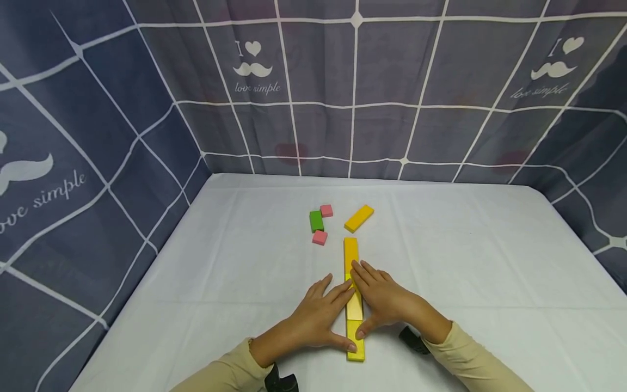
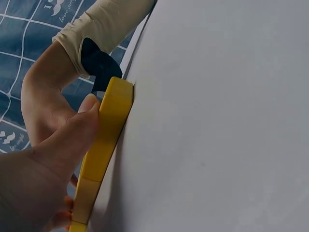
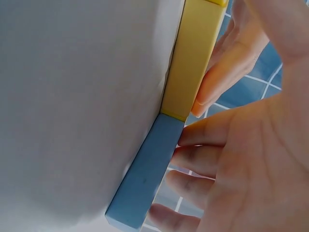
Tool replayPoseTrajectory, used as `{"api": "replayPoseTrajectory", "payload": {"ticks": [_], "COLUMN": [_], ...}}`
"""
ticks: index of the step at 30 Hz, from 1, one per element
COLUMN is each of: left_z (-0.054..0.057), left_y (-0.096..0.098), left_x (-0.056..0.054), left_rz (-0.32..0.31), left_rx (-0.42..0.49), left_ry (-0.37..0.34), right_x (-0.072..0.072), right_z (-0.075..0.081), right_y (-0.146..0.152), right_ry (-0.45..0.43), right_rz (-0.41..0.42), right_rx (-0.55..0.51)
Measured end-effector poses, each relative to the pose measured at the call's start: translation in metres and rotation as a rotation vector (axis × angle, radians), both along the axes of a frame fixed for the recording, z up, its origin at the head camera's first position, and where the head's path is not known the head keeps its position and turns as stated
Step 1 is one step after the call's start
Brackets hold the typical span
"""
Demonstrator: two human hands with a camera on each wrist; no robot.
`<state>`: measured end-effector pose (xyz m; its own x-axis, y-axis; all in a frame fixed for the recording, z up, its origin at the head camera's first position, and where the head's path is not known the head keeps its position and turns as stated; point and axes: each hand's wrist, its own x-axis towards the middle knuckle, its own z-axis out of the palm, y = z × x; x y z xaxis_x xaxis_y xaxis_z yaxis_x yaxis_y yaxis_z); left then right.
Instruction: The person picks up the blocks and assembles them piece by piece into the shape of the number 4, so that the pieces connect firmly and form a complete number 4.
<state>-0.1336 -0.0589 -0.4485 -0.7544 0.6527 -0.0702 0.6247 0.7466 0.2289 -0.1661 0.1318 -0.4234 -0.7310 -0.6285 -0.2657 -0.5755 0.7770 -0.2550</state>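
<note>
Three yellow blocks lie end to end in a straight row on the white table: a near block (image 1: 356, 351), a middle block (image 1: 354, 307) and a deeper-yellow far block (image 1: 350, 249). My left hand (image 1: 318, 318) rests along the row's left side, its fingertips at the middle block and its thumb on the near block. From the other side, my right hand (image 1: 387, 298) lays extended fingers over the joint of the far and middle blocks, thumb at the near block. In the right wrist view the outermost block (image 3: 147, 169) looks bluish, with fingertips along its edge.
Beyond the row lie a loose yellow block (image 1: 359, 219), a green block (image 1: 316, 221) and two small pink blocks, one farther back (image 1: 326, 210) and one nearer (image 1: 320, 238). A grey-blue patterned curtain (image 1: 318, 130) surrounds the white-covered table (image 1: 465, 239).
</note>
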Motion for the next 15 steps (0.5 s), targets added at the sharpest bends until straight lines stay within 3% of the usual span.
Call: {"api": "replayPoseTrajectory", "payload": {"ticks": [10,15], "left_z": [-0.005,0.007], "left_y": [-0.003,-0.01], "left_x": [0.0,-0.014], "left_rz": [-0.082,-0.025], "left_rx": [-0.041,0.015], "left_ry": [0.137,0.113], "right_x": [0.001,0.0], "right_z": [0.0,0.0], "right_y": [0.001,0.001], "right_ry": [0.0,0.0], "right_rz": [-0.003,-0.002], "right_rx": [0.021,0.03]}}
